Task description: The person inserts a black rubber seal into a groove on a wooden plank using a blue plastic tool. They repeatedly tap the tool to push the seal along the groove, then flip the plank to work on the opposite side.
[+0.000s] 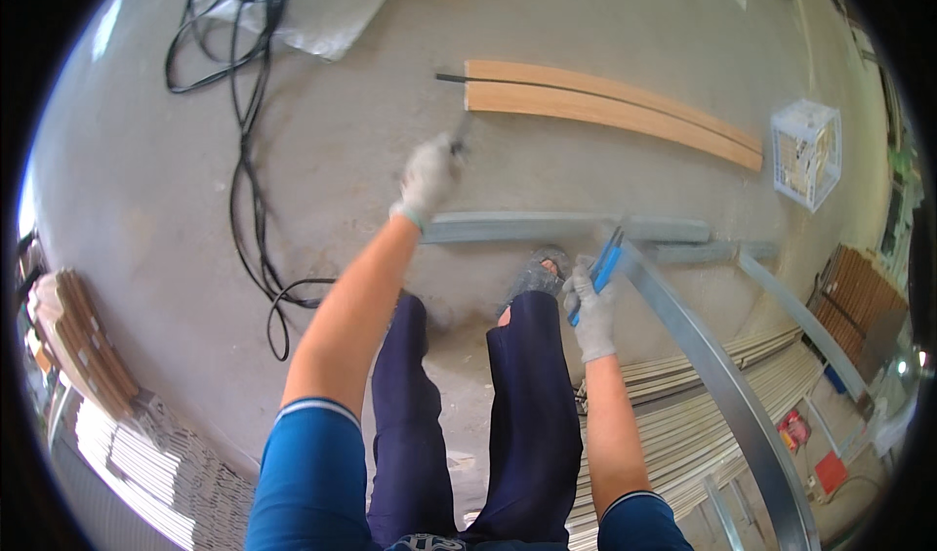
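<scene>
My left hand (pixel 427 178), in a pale work glove, is closed and reaches out over the floor. A thin dark piece (pixel 459 143) sticks out of it toward the near left end of a wood-coloured panel; motion blurs it too much to name. That long panel (pixel 605 110) lies on the floor with a black strip (pixel 451 78) along its length, jutting past its left end. Lower and to the right, my right hand (pixel 592 317), also gloved, grips blue-handled pliers (pixel 607 261) with the dark tip pointing up. The hand is beside a grey metal profile.
Grey metal profiles (pixel 547 227) lie across the floor before my feet, and a long one (pixel 722 385) curves past my right arm. Black cable (pixel 244 161) coils at left near plastic sheeting (pixel 312 4). A white crate (pixel 806 153) stands right. Stacked strips (pixel 683 434) lie lower right.
</scene>
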